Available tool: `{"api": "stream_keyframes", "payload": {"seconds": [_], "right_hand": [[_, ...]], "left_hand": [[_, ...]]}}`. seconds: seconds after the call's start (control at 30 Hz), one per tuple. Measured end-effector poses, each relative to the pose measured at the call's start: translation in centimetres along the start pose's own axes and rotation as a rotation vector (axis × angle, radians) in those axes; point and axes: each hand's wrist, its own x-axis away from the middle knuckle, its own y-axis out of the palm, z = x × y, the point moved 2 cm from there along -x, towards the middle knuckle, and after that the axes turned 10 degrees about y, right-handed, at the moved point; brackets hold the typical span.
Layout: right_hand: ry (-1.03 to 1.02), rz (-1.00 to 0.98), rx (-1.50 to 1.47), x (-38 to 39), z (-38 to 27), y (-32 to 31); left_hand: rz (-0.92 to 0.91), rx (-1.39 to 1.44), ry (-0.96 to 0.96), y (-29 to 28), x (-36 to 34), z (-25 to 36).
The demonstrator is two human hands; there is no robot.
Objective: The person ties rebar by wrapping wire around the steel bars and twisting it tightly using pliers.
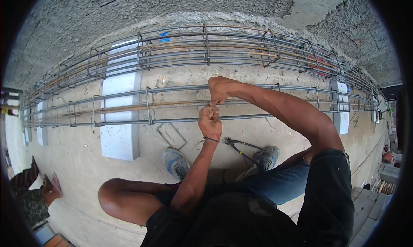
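Observation:
Both hands meet at a long steel rebar cage (176, 103) lying crosswise in front of me. My left hand (210, 121) is closed, fingertips pinched, over the cage's near bars. From above and to the right, my right hand (220, 90) bends down over the far bars, its fingers curled against the left fingertips. Whatever the fingers grip is too small or hidden to make out. A pair of pincers (241, 149) with dark handles and yellow marks lies on the floor between my shoes. A loose bent steel stirrup (173, 134) rests on the floor just left of them.
Beyond it runs a second rebar cage (172, 53) along the rough concrete wall (150, 6). White blocks (120, 139) sit under the cages at the left, with another white block (343, 113) at the right. Part of another person's leg (52, 191) shows at far left.

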Motion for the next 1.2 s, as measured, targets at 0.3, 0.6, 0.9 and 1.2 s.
{"api": "stream_keyframes", "payload": {"seconds": [0.3, 0.6, 0.9, 1.2], "right_hand": [[0.157, -0.159, -0.228, -2.5, 1.8, 1.2], [0.572, -0.330, -0.700, -3.2, 3.3, 2.4], [0.577, -0.341, -0.832, -2.2, 3.4, 1.8], [0.657, -0.425, -0.820, -2.3, 2.6, 2.1]], "left_hand": [[0.099, 0.406, -0.175, -0.7, -1.5, 0.0], [0.176, 0.816, -0.953, -1.7, -3.6, -1.8], [0.097, 0.861, -0.757, 0.5, -2.4, -1.8], [0.267, 0.656, -0.731, 2.3, -1.8, -3.7]]}}
